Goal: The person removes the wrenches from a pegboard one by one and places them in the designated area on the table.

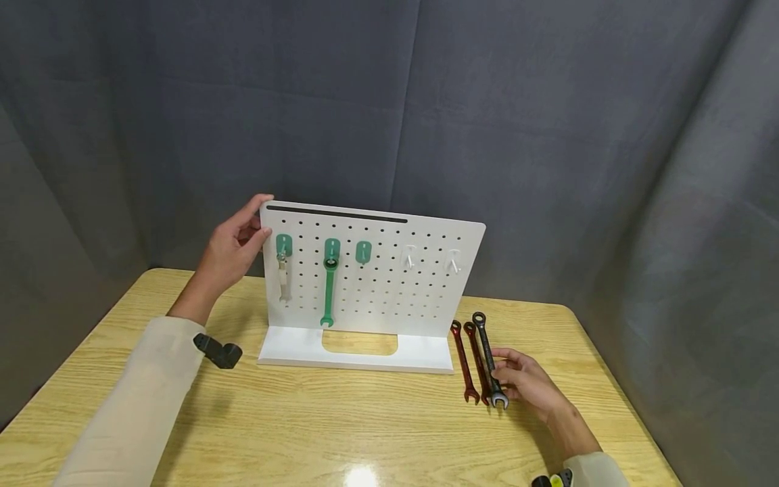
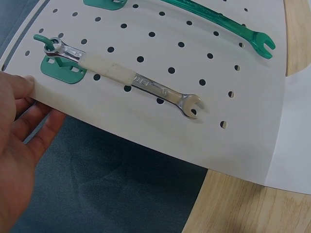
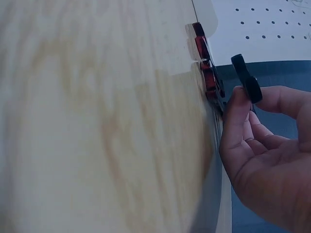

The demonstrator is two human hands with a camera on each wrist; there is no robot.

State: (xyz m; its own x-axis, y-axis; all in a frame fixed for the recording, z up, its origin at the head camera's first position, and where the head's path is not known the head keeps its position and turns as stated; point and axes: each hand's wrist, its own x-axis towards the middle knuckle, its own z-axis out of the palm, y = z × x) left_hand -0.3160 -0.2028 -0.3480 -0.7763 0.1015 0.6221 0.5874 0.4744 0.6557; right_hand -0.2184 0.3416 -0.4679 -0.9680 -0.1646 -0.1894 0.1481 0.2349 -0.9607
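Note:
A white pegboard (image 1: 377, 284) stands on the table, and my left hand (image 1: 234, 240) grips its upper left edge between thumb and fingers. Near that hand a silver wrench with a pale wrapped handle (image 2: 109, 69) hangs from a green hook (image 2: 63, 70). To its right a green wrench (image 1: 329, 291) hangs on another green hook (image 1: 332, 247). At the right, my right hand (image 1: 526, 382) pinches a dark grey wrench (image 1: 485, 345) between thumb and fingers. In the right wrist view this wrench (image 3: 247, 80) appears raised off the table. Two red wrenches (image 1: 464, 362) (image 1: 477, 358) lie just left of it.
Further right on the pegboard are a bare green hook (image 1: 363, 252) and two white hooks (image 1: 410, 257) (image 1: 453, 262). The board's white base (image 1: 292, 345) rests on the wooden table (image 1: 341, 419). Grey curtains (image 1: 389, 122) enclose the back and sides.

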